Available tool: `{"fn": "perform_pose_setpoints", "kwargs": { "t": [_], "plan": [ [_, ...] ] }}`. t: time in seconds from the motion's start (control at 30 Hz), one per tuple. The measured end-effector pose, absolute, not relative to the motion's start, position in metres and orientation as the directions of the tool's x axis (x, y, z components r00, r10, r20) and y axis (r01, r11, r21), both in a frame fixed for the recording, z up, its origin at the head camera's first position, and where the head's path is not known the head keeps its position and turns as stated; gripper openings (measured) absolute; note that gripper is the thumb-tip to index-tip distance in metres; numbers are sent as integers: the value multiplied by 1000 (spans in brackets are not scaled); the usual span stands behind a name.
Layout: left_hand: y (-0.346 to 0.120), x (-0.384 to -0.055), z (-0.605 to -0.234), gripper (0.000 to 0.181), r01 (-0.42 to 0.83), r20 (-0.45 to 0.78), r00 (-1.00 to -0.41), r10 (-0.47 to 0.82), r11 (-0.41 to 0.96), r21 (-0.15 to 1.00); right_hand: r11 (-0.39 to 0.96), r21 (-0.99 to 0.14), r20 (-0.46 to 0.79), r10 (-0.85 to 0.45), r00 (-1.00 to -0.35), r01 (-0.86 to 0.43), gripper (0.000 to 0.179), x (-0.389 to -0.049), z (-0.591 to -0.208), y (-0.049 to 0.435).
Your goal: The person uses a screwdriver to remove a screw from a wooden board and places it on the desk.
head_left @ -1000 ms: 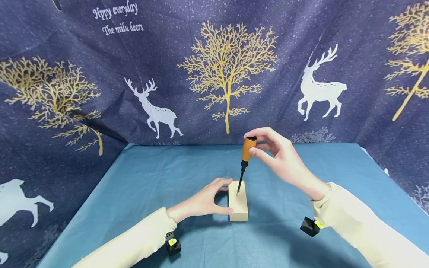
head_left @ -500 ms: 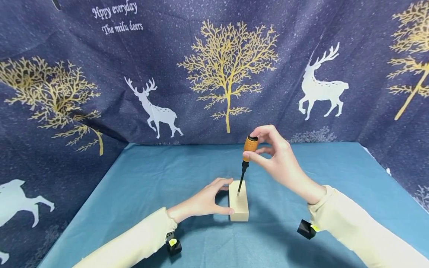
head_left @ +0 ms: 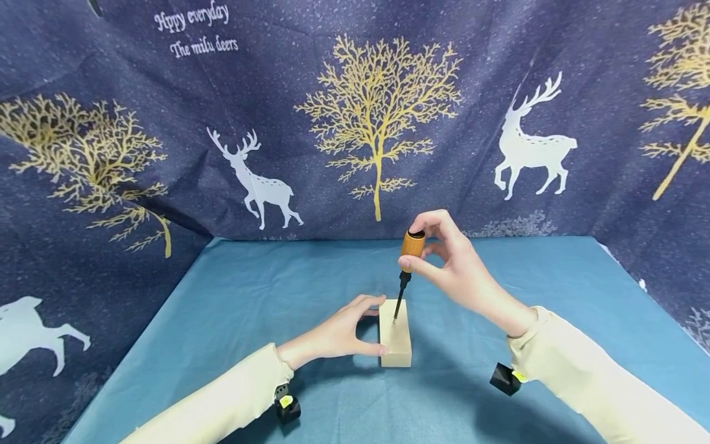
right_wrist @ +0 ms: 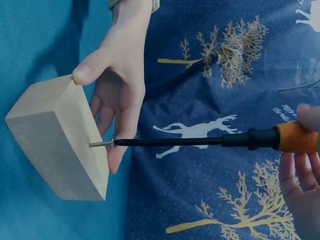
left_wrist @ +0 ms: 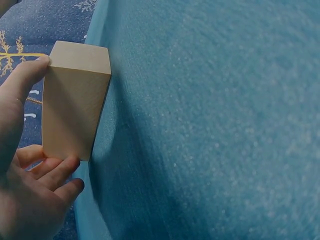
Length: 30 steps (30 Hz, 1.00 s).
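A pale wooden block (head_left: 397,346) lies on the blue cloth, its long side pointing away from me. My left hand (head_left: 342,331) grips it from the left, thumb at the near end and fingers at the far end. With thumb and fingertips my right hand (head_left: 457,265) holds a screwdriver (head_left: 413,248) by its orange, black-capped handle. The black shaft slants down to the block's top. In the right wrist view, a threaded screw (right_wrist: 101,144) stands partly in the block, its head at the screwdriver's tip. The left wrist view shows the block (left_wrist: 75,110) between thumb and fingers.
Blue cloth (head_left: 249,290) covers the table on all sides of the block. Behind it hangs a dark blue curtain (head_left: 333,185) printed with white deer and golden trees. A small black camera (head_left: 506,378) sits below the right sleeve.
My right thumb and fingers have moved leftward around the screwdriver handle, and the handle has swayed slightly. The left hand and the block have stayed in place.
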<state>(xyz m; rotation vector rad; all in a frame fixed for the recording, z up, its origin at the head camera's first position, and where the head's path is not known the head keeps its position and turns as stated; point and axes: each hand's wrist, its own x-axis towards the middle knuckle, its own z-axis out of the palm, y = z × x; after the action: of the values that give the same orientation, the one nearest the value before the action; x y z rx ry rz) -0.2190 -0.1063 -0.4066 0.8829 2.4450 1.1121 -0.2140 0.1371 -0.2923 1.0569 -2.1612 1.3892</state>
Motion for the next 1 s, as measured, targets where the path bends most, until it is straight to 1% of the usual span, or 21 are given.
{"fn": "perform_pose_setpoints", "kwargs": {
  "t": [0.1, 0.2, 0.27, 0.33, 0.47, 0.53, 0.6, 0.77, 0.83, 0.9, 1.0],
  "plan": [
    [-106, -220, -407, 88, 417, -22, -759, 650, 512, 751, 207, -632, 631, -422, -651, -747, 44, -213, -289, 139],
    [-106, -221, -408, 88, 432, -12, -756, 654, 513, 741, 106, -667, 618, -475, -627, -737, 38, -214, -286, 142],
    [-107, -222, -409, 88, 438, -7, -755, 656, 512, 739, 53, -684, 618, -488, -616, -728, 36, -215, -286, 142],
    [-107, -222, -409, 88, 437, -8, -756, 655, 513, 739, 68, -682, 618, -479, -624, -728, 38, -216, -287, 142],
    [-107, -222, -410, 89, 429, -12, -758, 652, 513, 743, 210, -649, 625, -401, -670, -731, 47, -217, -290, 141],
    [-106, -222, -410, 89, 426, -15, -758, 652, 513, 745, 253, -644, 623, -375, -687, -722, 48, -217, -291, 141],
    [-106, -222, -410, 88, 428, -13, -757, 653, 512, 745, 232, -650, 621, -388, -681, -724, 47, -216, -290, 142],
    [-106, -222, -410, 88, 425, -20, -759, 650, 519, 741, 44, -691, 608, -505, -613, -721, 37, -217, -283, 144],
    [-106, -222, -409, 88, 421, -23, -761, 648, 521, 743, 5, -702, 605, -523, -600, -712, 34, -217, -283, 144],
    [-106, -222, -410, 88, 419, -24, -761, 648, 520, 744, 19, -705, 604, -508, -614, -709, 35, -217, -284, 143],
    [-106, -221, -410, 88, 414, -27, -761, 649, 516, 750, 102, -696, 617, -422, -664, -711, 40, -216, -288, 140]
  ]
}}
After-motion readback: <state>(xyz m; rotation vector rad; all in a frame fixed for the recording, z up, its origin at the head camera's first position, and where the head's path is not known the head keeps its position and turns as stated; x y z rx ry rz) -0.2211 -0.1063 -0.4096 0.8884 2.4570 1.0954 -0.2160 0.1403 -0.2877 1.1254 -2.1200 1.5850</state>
